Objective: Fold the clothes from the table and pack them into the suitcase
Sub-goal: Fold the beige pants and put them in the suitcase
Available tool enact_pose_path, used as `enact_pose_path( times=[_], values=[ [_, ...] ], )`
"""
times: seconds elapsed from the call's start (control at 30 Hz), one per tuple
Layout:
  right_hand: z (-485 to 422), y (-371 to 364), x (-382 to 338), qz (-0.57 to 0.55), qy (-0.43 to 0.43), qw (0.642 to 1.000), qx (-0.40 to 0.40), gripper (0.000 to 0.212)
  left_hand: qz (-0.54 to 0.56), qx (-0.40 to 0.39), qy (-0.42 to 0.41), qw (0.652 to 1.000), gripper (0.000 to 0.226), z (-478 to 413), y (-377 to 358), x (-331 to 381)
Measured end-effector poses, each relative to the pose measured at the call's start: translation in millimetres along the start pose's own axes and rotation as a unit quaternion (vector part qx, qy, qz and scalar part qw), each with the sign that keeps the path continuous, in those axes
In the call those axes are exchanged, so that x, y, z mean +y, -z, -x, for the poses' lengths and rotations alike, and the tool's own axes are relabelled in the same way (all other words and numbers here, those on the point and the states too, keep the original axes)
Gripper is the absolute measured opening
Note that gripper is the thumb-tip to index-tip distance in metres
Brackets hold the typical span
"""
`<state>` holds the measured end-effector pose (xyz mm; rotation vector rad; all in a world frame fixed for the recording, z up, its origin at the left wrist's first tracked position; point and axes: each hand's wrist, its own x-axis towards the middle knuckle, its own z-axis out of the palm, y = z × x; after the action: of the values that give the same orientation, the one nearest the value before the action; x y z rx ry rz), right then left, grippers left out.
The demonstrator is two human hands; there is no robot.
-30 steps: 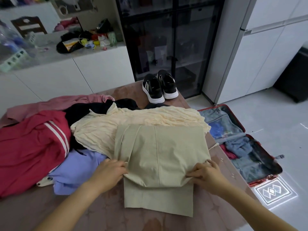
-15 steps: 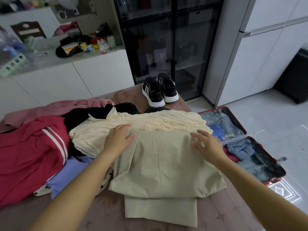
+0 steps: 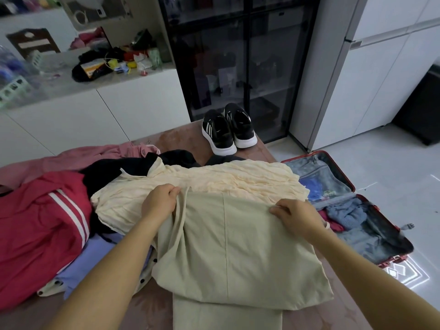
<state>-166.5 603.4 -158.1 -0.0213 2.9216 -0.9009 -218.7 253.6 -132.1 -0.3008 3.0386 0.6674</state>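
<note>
Head view looks down on two bare forearms reaching forward over a pile of clothes. The left hand (image 3: 159,203) pinches the far left corner of a beige garment (image 3: 238,246), thumb and curled fingers closed on a raised ridge of cloth. The right hand (image 3: 297,215) grips the far right corner of the same garment, fingers curled over its edge. Between the two hands the far edge runs nearly straight, and a seam runs down the middle of the cloth.

The beige garment lies folded on the counter (image 3: 181,139), its upper layer overlapping a narrower layer that reaches the bottom of the view. Its far edge rests on a cream crinkled garment (image 3: 226,179), which spreads beyond and to the left of the hands. A black garment (image 3: 107,170) shows from under the cream one on the left. Beside it lies a red jacket (image 3: 35,222) with white stripes, with a pink garment (image 3: 71,158) beyond it and a lavender garment (image 3: 90,260) beside the left forearm.

A pair of black sneakers (image 3: 228,129) with white soles stands at the far end of the counter. On the floor to the right the suitcase (image 3: 319,167) lies open, red-rimmed, with blue, grey and dark red clothes in it. Behind stand a dark glass-fronted cabinet (image 3: 238,67) and a white cabinet (image 3: 119,110) with small items cluttering its top.
</note>
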Motion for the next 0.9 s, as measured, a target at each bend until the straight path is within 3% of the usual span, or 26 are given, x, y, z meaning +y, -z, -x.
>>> enact_pose_path(
  times=[0.13,0.2,0.3,0.37,0.43,0.47,0.6,0.7,0.77,0.83,0.9],
  values=[
    [7.0,-6.0,3.6,0.025,-0.001,1.000,0.014,0.022,-0.025,-0.013,0.026,0.999,0.039,6.8,-1.3,-5.8],
    [16.0,-7.3,3.9,0.072,-0.003,0.997,0.003,0.025,-0.025,0.009,0.002,1.000,0.036,14.6,-0.1,-3.9],
    [38.4,-10.8,-0.7,0.146,0.016,0.989,-0.018,0.055,0.019,-0.013,-0.045,0.999,0.045,27.8,3.8,5.4],
    [48.7,-14.2,-6.7,0.156,0.045,0.986,-0.035,0.068,-0.051,-0.046,-0.055,0.996,0.054,32.0,1.4,4.2],
    [48.4,-13.1,-10.0,0.156,0.033,0.987,-0.029,0.065,-0.052,-0.004,-0.051,0.997,0.029,30.5,2.1,2.1],
    [44.2,-10.9,-9.8,0.147,0.011,0.989,-0.013,0.058,-0.020,0.012,-0.038,0.999,0.021,28.0,5.2,3.3],
    [26.9,-2.8,-4.1,0.120,-0.045,0.992,-0.013,0.032,0.131,-0.004,0.044,0.990,0.049,15.5,10.4,12.5],
    [25.4,-0.6,6.2,0.088,-0.047,0.994,-0.036,0.024,0.322,0.025,0.204,0.924,0.035,8.5,13.2,1.2],
    [26.3,2.8,16.3,0.073,-0.050,0.996,-0.019,0.026,0.348,0.027,0.274,0.896,0.027,6.5,16.1,-13.3],
    [27.6,6.0,21.1,0.071,-0.056,0.996,-0.021,0.031,0.265,0.005,0.259,0.929,0.022,7.7,18.2,-18.5],
    [30.8,8.0,15.8,0.095,-0.053,0.994,-0.026,0.032,0.122,0.045,0.170,0.977,0.015,13.5,18.9,-10.7]
  ],
)
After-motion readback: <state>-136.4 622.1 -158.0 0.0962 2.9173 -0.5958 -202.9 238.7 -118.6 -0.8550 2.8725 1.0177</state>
